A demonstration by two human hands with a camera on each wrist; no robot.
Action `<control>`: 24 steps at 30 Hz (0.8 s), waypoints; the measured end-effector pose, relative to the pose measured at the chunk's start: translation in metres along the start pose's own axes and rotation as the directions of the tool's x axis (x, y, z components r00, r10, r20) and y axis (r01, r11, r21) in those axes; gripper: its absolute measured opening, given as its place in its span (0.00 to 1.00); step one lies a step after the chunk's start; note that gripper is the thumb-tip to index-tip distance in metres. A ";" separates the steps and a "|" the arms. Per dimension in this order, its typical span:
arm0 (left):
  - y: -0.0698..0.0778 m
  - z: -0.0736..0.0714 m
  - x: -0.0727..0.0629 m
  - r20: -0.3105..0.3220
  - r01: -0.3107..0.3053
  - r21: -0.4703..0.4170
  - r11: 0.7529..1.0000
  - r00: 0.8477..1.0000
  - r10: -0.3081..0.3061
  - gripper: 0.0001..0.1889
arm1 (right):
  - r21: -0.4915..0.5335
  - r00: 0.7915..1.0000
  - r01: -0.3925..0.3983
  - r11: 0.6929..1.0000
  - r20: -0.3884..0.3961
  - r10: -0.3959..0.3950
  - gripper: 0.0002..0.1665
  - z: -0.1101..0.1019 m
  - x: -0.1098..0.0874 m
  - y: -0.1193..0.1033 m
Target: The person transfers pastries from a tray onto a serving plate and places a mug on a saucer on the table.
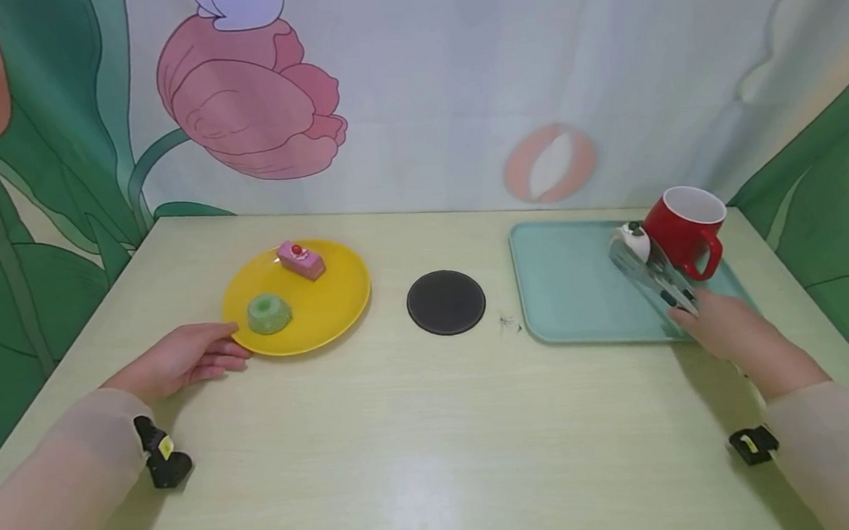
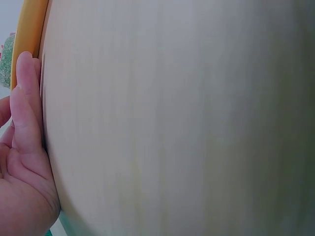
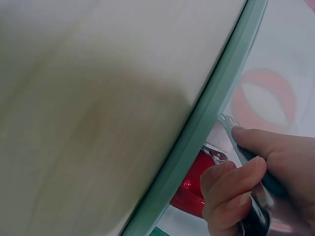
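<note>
At the left, my left hand [image 1: 196, 358] holds the near-left rim of a yellow plate [image 1: 332, 326], with the thumb at the edge and the fingers lying low against the table. On that plate sit a green ring-shaped sweet [image 1: 269, 313] and a pink cake slice [image 1: 301, 260] with a red dot on top. My right hand [image 1: 729, 328] grips tongs [image 1: 650, 276] over a light-blue tray [image 1: 568, 287]. The tong tips are at a small white cake [image 1: 634, 240] with a dark top; whether they pinch it I cannot tell. Right beside it stands a red mug [image 1: 680, 232], upright on the tray.
Between plate and tray lies a round black coaster [image 1: 446, 302] on the pale wooden table [image 1: 423, 431]. A small dark mark [image 1: 509, 323] shows by the tray's left edge. A flower-printed curtain [image 1: 418, 91] hangs behind the table.
</note>
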State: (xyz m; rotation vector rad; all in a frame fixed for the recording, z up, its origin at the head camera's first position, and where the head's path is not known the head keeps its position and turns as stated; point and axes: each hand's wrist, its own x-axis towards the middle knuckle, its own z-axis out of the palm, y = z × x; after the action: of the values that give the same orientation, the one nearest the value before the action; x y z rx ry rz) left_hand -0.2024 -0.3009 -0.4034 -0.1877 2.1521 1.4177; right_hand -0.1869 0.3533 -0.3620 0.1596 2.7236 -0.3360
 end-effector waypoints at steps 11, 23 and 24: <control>0.001 0.000 0.000 -0.004 0.003 0.012 1.000 1.000 -0.003 0.29 | -0.047 0.999 0.030 0.998 -0.028 -0.031 0.44 0.000 0.008 -0.001; -0.001 -0.001 0.002 -0.008 -0.001 0.007 1.000 1.000 0.001 0.29 | -0.016 0.999 0.026 1.000 -0.023 -0.026 0.38 -0.003 0.010 -0.006; -0.002 -0.001 0.001 -0.006 -0.005 0.004 1.000 1.000 0.005 0.29 | -0.019 0.999 0.025 0.999 -0.023 -0.026 0.38 -0.003 0.010 -0.006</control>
State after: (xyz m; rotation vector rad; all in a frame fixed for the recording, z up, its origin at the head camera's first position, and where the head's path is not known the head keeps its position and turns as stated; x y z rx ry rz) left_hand -0.2034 -0.3022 -0.4052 -0.1854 2.1614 1.4164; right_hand -0.1983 0.3488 -0.3625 0.1244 2.7532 -0.3172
